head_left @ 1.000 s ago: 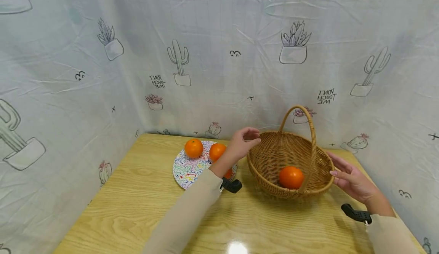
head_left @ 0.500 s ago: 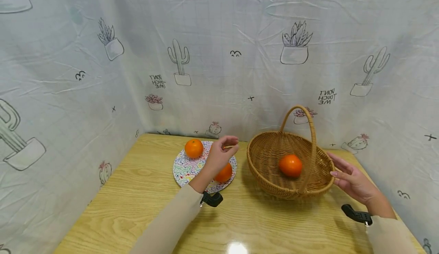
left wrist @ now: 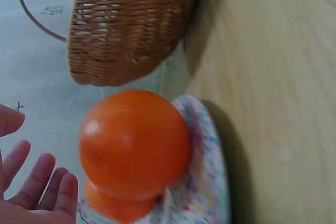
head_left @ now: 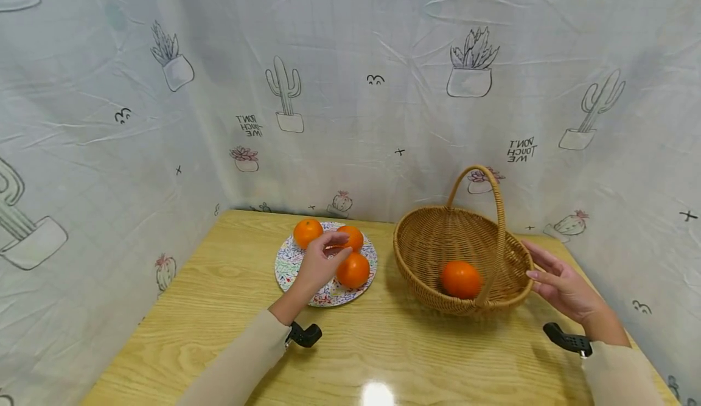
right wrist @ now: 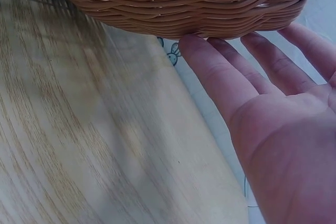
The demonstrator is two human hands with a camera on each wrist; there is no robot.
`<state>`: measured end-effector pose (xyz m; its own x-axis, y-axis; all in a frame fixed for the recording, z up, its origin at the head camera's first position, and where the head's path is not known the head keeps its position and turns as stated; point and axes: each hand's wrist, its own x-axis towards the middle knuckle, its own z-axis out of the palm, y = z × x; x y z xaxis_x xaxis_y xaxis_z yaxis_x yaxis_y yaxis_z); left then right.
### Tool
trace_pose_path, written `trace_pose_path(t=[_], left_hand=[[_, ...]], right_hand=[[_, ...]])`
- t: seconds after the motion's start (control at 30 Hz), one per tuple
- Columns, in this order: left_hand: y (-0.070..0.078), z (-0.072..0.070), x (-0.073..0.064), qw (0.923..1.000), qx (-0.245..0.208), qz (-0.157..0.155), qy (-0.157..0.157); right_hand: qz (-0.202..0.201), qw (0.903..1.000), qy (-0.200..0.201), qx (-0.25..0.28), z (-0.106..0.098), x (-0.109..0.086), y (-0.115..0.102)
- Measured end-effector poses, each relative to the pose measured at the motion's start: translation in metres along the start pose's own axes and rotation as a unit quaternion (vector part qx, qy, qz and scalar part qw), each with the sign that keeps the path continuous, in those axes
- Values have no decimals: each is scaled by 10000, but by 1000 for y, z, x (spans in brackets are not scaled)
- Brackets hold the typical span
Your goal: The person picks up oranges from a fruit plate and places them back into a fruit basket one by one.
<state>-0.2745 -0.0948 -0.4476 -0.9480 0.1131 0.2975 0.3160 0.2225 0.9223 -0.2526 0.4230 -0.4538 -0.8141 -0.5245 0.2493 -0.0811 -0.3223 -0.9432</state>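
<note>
Head view: empty left hand (head_left: 317, 264) beside three oranges (head_left: 353, 270) on the plate (head_left: 288, 270), fingers loosely bowed — probably to suit round fruit. Right hand (head_left: 566, 291) at the basket (head_left: 424, 235), touching its outer side rather than clasping — likely just enough to steady it. Inside, toward the near rim, a fourth orange (head_left: 461, 279), presumably cradled by the curve.

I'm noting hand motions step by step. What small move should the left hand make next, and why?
Probably ease the left hand onto the front orange on the plate and grip it: that hand is right beside it, holding nothing, while the right hand touches the basket, which has one orange inside.
</note>
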Motion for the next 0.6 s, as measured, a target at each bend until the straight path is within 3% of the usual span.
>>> trace_pose_path(t=[0.17, 0.37, 0.6], left_hand=[[-11, -5, -8, 9999, 86, -125, -26], [-19, -4, -14, 9973, 466, -419, -370], [-26, -1, -17, 9948, 702, -479, -553]], right_hand=[[7, 9999, 45, -89, -1, 0, 1], [-7, 10000, 26, -45, -3, -2, 2], [107, 9996, 149, -210, 0, -1, 1]])
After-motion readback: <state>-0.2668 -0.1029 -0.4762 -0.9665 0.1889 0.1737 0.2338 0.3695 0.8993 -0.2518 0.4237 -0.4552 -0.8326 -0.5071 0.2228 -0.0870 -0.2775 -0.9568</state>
